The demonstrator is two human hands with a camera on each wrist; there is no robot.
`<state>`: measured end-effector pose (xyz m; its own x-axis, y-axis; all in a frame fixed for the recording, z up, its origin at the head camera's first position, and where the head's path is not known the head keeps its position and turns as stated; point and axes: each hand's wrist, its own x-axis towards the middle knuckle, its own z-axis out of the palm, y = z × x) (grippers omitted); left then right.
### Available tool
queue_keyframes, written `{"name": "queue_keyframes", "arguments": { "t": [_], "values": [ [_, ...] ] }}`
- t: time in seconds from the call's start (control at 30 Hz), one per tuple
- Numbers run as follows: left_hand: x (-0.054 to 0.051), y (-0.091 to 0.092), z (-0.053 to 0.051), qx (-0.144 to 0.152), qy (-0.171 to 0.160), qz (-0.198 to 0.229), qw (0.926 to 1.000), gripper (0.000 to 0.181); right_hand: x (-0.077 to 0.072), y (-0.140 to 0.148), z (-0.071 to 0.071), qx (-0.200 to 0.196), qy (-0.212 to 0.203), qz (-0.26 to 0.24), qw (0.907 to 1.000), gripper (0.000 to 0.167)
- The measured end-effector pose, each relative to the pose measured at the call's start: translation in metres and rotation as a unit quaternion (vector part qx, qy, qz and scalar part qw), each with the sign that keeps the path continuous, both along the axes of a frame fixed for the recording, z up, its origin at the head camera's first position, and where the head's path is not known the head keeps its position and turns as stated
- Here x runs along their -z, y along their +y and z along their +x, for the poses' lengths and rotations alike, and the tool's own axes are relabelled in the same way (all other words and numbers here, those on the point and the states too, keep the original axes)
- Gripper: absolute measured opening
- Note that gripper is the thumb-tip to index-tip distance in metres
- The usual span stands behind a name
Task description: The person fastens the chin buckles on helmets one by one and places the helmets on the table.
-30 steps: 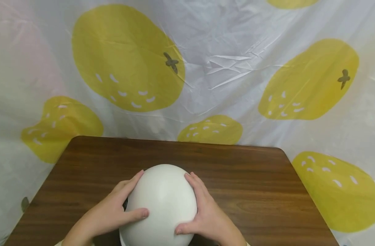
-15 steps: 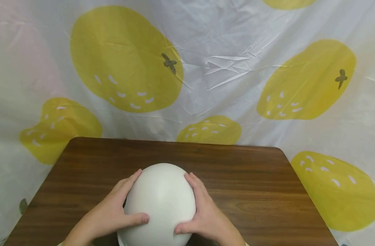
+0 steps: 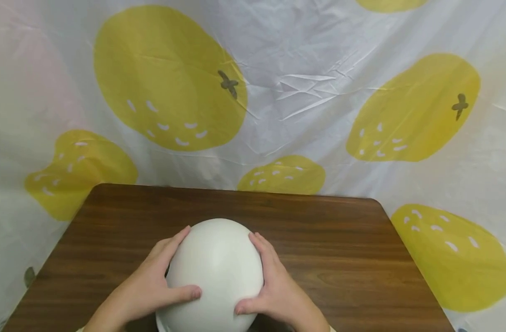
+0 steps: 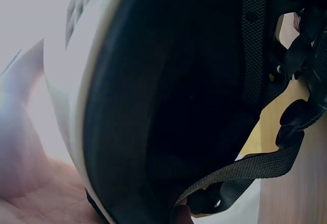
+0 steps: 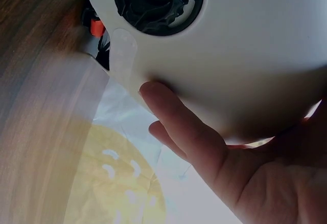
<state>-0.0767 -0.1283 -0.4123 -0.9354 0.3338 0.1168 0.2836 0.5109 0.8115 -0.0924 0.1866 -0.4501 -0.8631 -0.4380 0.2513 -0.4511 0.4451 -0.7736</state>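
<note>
A smooth white helmet [image 3: 217,272] is between my two hands at the near side of the table. My left hand [image 3: 155,281] grips its left side, thumb on the shell. On the opposite side my right hand [image 3: 278,288] holds it, thumb likewise on top. The left wrist view shows the helmet's dark inside [image 4: 168,81] and a black chin strap [image 4: 240,168], with a fingertip by the strap. A round black fitting [image 5: 158,4] and a small orange-red part [image 5: 97,28] appear in the right wrist view. Whether the helmet touches the table I cannot tell.
The brown wood-grain table [image 3: 340,249] has rounded far corners. Behind it and along both sides hangs a whitish curtain [image 3: 294,110] printed with large yellow fruit.
The helmet and both hands shift very slightly up and left in the head view. Both hands keep their hold on it.
</note>
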Motion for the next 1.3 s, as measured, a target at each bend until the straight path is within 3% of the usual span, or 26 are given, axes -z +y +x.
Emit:
{"name": "queue_keyframes", "arguments": {
  "t": [0.47, 0.7, 1.3],
  "values": [
    [-0.0027, -0.0001, 0.0015, -0.018, 0.004, -0.001, 0.9998, 0.112, -0.002, -0.0035, 0.0004, 0.001, -0.025, -0.001, 0.9997, 0.137],
    [-0.0038, 0.001, 0.0019, -0.022, 0.002, 0.004, 0.9998, 0.11, 0.0021, -0.0012, -0.0003, -0.006, 0.003, 0.002, 1.0, 0.136],
    [-0.0029, 0.0044, 0.0005, -0.037, 0.031, 0.002, 0.9988, 0.108, 0.0042, -0.0007, -0.0018, -0.013, -0.009, -0.032, 0.9994, 0.133]
  ]
}}
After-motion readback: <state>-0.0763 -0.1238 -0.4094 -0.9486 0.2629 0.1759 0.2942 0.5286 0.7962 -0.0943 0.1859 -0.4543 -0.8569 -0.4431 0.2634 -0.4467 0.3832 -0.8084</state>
